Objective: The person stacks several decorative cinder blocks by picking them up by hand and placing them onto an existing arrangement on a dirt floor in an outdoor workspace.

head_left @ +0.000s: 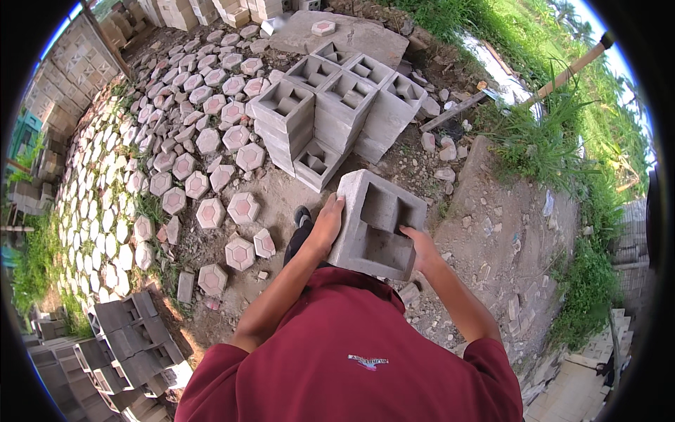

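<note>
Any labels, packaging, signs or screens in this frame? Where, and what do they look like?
Shirt logo: small printed patch on the chest of the dark red shirt, bottom centre; pale lettering with a thin orange streak.
Scrap of wrapper or paper: on the bare dirt right of the held concrete block; small, pale; too small to tell more.
No signs or screens in view.

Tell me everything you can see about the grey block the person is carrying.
The grey block looks like cast concrete, roughly square, with stepped hollow recesses in its upward-facing side. It appears whole, held off the ground in front of the person's chest, slightly tilted. The left hand grips its left edge, and the right hand hooks into a recess on the right. Similar blocks are stacked beyond it.
</note>
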Action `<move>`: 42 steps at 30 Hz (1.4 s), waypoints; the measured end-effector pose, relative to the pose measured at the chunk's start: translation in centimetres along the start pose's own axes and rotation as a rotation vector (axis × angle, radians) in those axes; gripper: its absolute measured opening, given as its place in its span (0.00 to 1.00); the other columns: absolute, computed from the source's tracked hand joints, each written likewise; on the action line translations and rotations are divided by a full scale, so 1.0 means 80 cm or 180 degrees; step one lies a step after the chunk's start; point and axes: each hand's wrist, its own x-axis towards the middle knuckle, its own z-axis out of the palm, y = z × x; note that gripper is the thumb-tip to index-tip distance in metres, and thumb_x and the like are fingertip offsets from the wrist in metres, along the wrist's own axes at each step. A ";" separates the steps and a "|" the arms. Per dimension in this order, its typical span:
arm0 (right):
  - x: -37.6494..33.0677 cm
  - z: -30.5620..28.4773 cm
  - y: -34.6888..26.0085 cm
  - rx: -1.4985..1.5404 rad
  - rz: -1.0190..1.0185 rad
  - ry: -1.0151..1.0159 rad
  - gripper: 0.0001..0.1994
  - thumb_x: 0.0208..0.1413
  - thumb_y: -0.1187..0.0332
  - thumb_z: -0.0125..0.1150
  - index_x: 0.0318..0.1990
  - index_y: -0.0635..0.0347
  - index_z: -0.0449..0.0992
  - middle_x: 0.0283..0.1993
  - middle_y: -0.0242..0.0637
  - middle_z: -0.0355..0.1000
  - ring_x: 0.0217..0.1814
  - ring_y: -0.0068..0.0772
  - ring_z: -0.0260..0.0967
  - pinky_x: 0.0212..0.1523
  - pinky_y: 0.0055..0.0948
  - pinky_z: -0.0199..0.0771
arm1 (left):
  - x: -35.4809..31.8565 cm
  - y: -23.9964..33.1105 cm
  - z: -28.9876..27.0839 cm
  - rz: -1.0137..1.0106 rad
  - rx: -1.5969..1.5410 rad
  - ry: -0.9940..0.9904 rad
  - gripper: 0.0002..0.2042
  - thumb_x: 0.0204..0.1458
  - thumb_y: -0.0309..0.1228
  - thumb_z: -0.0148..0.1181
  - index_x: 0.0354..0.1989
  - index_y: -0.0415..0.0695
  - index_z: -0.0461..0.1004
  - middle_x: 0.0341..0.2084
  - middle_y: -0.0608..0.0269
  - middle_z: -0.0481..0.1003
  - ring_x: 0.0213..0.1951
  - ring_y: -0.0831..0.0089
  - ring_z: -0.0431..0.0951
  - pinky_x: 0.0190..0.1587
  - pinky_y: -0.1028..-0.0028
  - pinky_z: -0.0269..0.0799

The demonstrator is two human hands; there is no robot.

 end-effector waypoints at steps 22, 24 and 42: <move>0.365 0.140 -0.032 -0.0788 0.0218 0.0405 0.16 0.48 0.80 0.58 0.46 0.68 0.69 0.44 0.41 0.72 0.44 0.35 0.71 0.46 0.34 0.70 | 0.392 -0.068 -0.205 -0.1735 -0.0890 0.0737 0.27 0.59 0.48 0.38 0.59 0.40 0.62 0.55 0.55 0.67 0.59 0.63 0.61 0.62 0.63 0.49; 0.408 0.115 0.003 -0.0700 0.0154 0.0531 0.18 0.46 0.81 0.58 0.47 0.71 0.68 0.44 0.43 0.71 0.44 0.35 0.70 0.46 0.34 0.69 | 0.400 -0.115 -0.207 -0.2440 -0.2000 0.0662 0.28 0.58 0.50 0.35 0.60 0.45 0.61 0.58 0.54 0.63 0.61 0.58 0.57 0.62 0.52 0.46; 0.829 0.093 0.189 -0.1472 -0.0253 0.1163 0.25 0.47 0.72 0.64 0.52 0.72 0.63 0.49 0.47 0.69 0.48 0.36 0.68 0.48 0.35 0.67 | 0.731 -0.424 -0.198 -0.2247 -0.4198 0.1486 0.31 0.58 0.49 0.22 0.61 0.40 0.58 0.60 0.47 0.60 0.62 0.49 0.58 0.64 0.50 0.47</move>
